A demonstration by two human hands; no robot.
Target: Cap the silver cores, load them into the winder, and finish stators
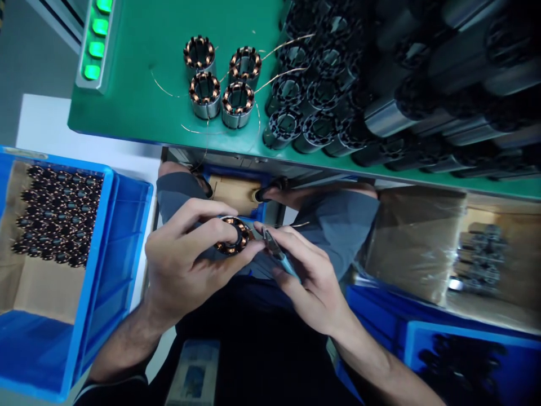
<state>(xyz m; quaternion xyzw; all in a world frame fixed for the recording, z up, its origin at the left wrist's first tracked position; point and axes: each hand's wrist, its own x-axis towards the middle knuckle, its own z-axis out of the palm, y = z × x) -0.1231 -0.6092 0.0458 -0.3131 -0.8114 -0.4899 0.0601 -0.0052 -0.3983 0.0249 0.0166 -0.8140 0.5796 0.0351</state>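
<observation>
My left hand [190,259] is closed around a copper-wound motor stator [240,235], fingers on its rim and its ring of windings facing up. In my right hand [310,273] I grip small pliers or cutters [275,251] with light-blue handles; which kind I cannot tell. Their metal jaws point at the stator's right side, close to my left thumb. A thin copper wire sticks out to the right above my right fingers. Beyond my hands, several wound stators [238,104] stand on the green table with loose wire ends trailing from them.
Rows of bare stators [320,128] crowd the right of the green table [139,113]. Green-lit lamps [96,49] sit at its left edge. A blue crate [112,248] at left holds many wound stators. At right are an open carton [519,254] with metal parts and a blue bin [412,341] with dark parts.
</observation>
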